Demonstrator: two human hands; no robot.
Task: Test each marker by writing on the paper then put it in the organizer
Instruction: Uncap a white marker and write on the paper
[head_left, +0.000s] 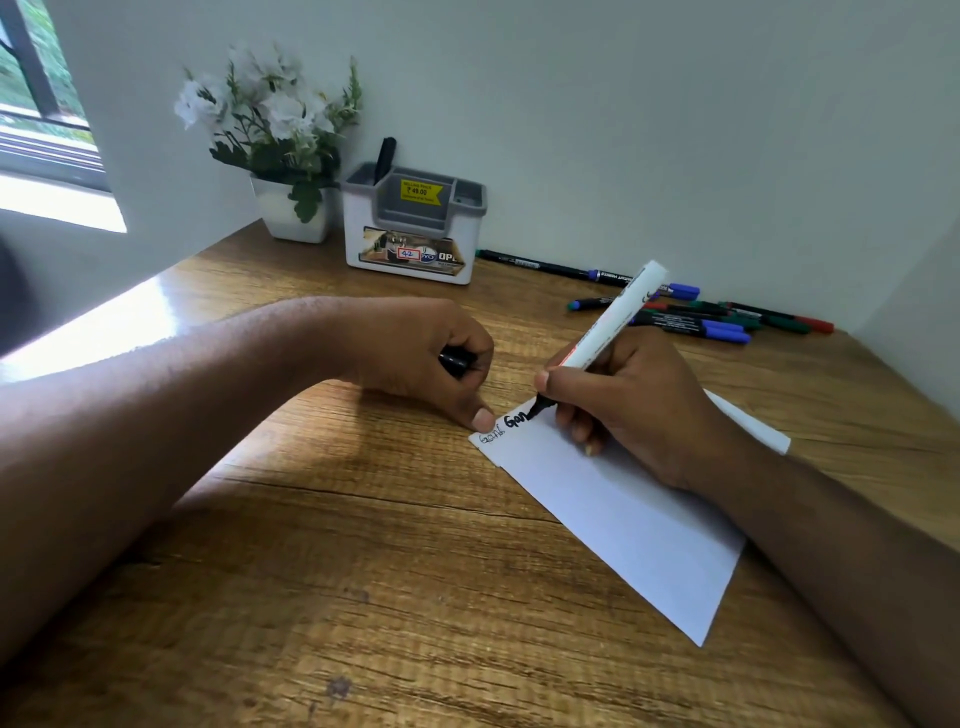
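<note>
My right hand (631, 410) grips a white-barrelled marker (621, 314) with its black tip on the top corner of the white paper (618, 514), where thick black letters sit beside thinner writing. My left hand (415, 353) curls round a black cap (457, 362) and its thumb presses the paper's corner. The grey and white organizer (413, 228) stands at the back by the wall, with one black marker (385, 158) upright in its left slot.
Several loose markers (696, 317) with blue, green and red caps lie at the back right along the wall. A white pot of white flowers (280, 150) stands left of the organizer. The wooden desk (363, 571) meets walls at back and right; a window is far left.
</note>
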